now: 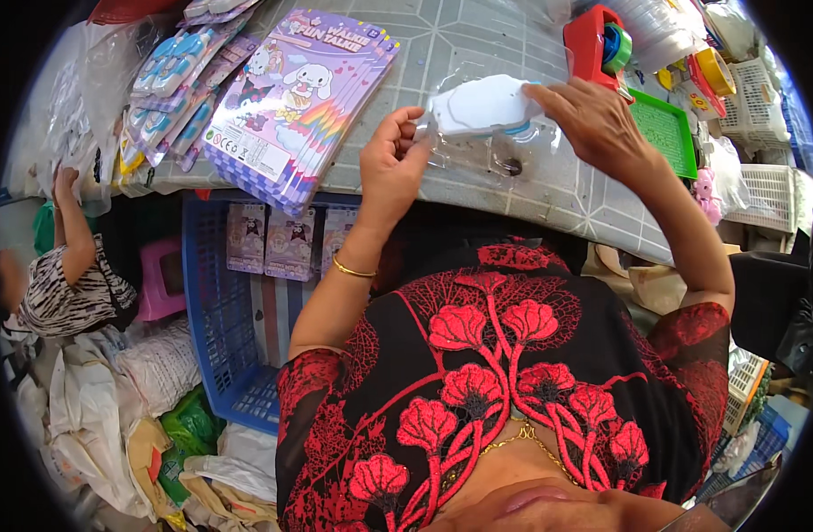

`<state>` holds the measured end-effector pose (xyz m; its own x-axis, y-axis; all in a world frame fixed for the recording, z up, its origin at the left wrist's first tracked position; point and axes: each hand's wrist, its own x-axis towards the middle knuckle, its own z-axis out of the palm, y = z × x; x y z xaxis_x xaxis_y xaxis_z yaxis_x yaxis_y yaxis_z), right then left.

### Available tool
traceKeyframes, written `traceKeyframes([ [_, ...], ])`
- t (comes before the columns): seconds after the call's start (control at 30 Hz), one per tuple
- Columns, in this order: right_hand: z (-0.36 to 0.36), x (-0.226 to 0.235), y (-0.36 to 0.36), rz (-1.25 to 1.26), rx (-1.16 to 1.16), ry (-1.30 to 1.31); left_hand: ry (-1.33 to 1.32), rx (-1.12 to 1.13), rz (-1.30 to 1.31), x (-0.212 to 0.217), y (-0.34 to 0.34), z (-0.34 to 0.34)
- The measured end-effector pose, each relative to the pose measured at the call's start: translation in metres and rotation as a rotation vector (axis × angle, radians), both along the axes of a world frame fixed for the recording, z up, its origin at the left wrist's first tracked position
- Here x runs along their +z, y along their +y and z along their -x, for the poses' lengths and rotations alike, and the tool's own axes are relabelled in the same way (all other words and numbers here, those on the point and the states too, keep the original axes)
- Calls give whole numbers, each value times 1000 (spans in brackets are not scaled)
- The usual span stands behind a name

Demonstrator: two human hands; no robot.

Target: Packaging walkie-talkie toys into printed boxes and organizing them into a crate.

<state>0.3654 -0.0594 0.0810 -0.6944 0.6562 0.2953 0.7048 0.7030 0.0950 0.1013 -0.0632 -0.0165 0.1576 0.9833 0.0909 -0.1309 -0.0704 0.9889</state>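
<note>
Both hands hold a white toy [480, 104] in a clear bag [490, 146] just above the surface [477, 40]: left hand [390, 167] fingers pinch its left end, right hand [597, 124] fingers lie over its right end. Left of them rests a stack of purple cards [300, 97]; beyond the toy stands a red tape dispenser [595, 40], with a green tray [668, 133] right of it

Bright even daylight, fisheye-bent dark rim
</note>
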Motion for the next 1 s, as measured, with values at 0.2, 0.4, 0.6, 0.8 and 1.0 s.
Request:
traceKeyframes([
  [0.2, -5, -6, 62, 19, 222, -104, -118, -147, 100, 4, 15, 11],
  [0.4, 8, -41, 70, 161, 247, -74, 296, 82, -277, -8, 16, 8],
  [0.6, -3, -50, 102, 46, 26, 241, 757, 76, -884, 12, 7, -7],
  [0.8, -41, -86, 248, 25, -696, 576, 717, 50, -854, 17, 8, -10],
  [1.0, -2, -61, 312, 152, -959, 399, 735, 89, -795, 9, 5, -4],
])
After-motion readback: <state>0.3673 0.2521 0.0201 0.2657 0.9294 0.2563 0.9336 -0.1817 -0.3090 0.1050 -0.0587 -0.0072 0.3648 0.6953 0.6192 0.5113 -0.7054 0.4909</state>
